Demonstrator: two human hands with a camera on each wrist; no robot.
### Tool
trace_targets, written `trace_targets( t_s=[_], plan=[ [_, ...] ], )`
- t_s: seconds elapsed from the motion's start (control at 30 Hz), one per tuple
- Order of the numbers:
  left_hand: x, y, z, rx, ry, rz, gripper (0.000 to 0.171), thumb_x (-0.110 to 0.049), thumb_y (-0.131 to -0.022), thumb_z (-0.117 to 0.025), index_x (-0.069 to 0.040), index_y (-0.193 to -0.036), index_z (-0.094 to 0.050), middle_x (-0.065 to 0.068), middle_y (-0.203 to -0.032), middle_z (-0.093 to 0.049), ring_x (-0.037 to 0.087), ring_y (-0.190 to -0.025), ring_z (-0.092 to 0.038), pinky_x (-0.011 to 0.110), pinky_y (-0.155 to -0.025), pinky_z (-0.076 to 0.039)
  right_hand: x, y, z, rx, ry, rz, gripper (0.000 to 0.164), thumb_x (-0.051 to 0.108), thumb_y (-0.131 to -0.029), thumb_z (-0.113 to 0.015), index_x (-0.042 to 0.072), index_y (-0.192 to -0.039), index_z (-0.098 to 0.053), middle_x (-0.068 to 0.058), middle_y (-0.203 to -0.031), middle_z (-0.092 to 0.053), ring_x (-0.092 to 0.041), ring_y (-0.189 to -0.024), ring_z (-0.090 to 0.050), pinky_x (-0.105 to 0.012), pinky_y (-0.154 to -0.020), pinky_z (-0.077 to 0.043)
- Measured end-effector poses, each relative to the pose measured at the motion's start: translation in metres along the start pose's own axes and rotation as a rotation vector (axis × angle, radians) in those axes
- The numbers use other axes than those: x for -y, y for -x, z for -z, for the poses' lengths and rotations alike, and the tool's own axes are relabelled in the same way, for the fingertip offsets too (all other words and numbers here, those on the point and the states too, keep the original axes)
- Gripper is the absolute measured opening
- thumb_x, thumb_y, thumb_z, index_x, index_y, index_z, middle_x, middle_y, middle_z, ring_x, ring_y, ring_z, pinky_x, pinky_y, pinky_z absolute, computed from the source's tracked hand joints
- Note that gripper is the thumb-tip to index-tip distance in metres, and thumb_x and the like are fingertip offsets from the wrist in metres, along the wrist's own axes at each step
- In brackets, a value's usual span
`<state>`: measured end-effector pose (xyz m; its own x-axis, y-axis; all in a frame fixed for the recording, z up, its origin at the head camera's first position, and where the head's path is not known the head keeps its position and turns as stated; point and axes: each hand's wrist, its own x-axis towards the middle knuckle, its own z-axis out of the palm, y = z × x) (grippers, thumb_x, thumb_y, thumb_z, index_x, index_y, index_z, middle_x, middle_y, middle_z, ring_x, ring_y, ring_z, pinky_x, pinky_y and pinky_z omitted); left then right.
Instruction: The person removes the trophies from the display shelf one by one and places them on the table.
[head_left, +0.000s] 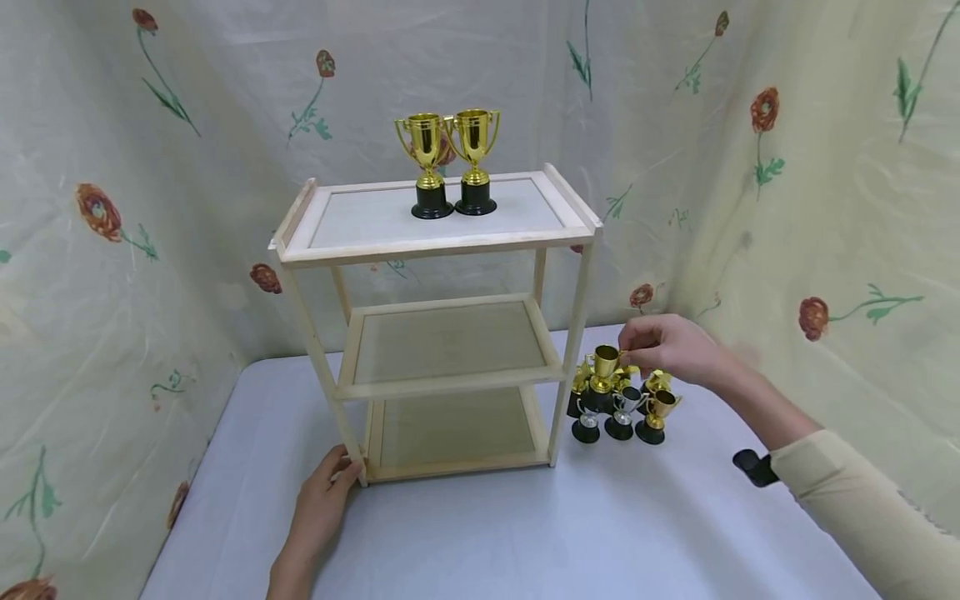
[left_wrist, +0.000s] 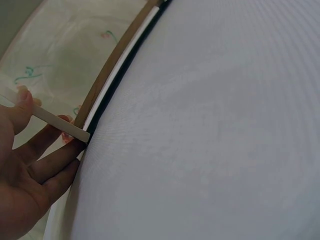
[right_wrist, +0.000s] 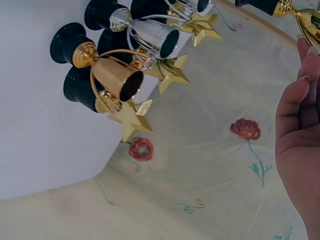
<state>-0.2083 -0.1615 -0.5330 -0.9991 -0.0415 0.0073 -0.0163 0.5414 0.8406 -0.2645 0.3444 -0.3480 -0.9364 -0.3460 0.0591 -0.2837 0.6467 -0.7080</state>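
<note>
At the lower left corner of a small three-tier wooden shelf, my left hand holds the front leg, thumb on one side and fingers on the other. My right hand pinches a handle of a gold trophy cup on a black base, raised slightly above the others. In the right wrist view this gold cup shows at the top right corner. Below it stand a bronze-coloured trophy cup, two smaller silver cups and several gold star trophies, partly hidden.
Two gold trophy cups stand side by side on the shelf's top tier. A white cloth covers the table. Flower-printed curtains hang behind and at both sides. A black strap shows at the right sleeve.
</note>
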Motion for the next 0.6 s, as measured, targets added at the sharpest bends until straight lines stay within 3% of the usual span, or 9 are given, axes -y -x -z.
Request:
trace_targets(
  t_s=[0.3, 0.6],
  plan=[
    [0.000, -0.002, 0.000, 0.014, 0.019, 0.010, 0.037, -0.043, -0.102, -0.051, -0.025, -0.135, -0.054, 0.012, -0.133, -0.063, 0.041, -0.132, -0.052, 0.061, -0.106, -0.044, -0.024, 0.010, -0.021, 0.027, -0.061, 0.017, 0.004, 0.005, -0.089, -0.069, 0.004, -0.091, -0.065, -0.007, -0.074, -0.067, -0.019, -0.058, -0.061, -0.030, -0.053, -0.052],
    [-0.003, 0.001, 0.001, 0.000, 0.013, 0.000, 0.038, -0.044, -0.102, -0.051, -0.024, -0.134, -0.056, 0.013, -0.131, -0.065, 0.042, -0.132, -0.052, 0.062, -0.104, -0.045, -0.035, 0.014, -0.035, 0.080, -0.098, -0.023, 0.006, 0.004, -0.089, -0.067, 0.000, -0.091, -0.062, -0.006, -0.075, -0.066, -0.017, -0.059, -0.059, -0.028, -0.051, -0.051]
  ],
)
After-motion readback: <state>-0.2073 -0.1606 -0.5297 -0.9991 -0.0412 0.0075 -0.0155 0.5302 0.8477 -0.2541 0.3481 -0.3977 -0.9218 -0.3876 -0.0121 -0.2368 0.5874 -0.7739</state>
